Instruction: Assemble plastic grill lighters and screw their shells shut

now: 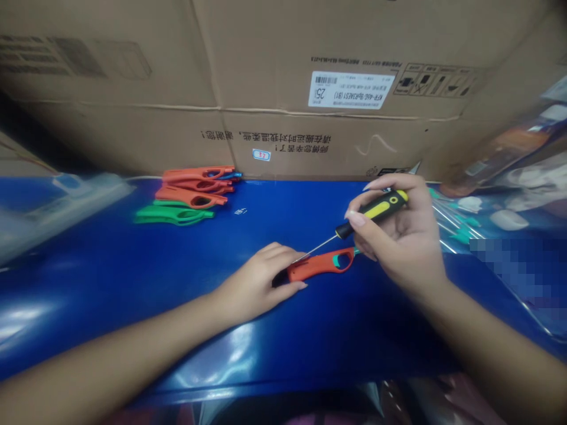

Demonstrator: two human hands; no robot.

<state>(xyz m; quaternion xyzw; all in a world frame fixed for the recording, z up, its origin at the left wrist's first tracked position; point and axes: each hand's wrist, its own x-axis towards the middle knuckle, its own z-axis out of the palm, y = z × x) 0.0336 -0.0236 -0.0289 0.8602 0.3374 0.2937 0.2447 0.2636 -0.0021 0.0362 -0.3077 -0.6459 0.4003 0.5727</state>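
An orange plastic handle (319,264) with a green inset lies on the blue table (133,283) in the middle. My left hand (261,282) is closed over its left end and pins it to the table. My right hand (398,236) grips a screwdriver (374,211) with a black and yellow handle. Its thin metal shaft slants down to the left and its tip meets the orange handle near my left fingers.
A pile of several orange handles (197,183) and a green one (170,214) lies at the back left. A large cardboard box (283,88) walls off the back. Clear plastic bags (57,203) lie at the left, with more bags and green parts (465,221) at the right.
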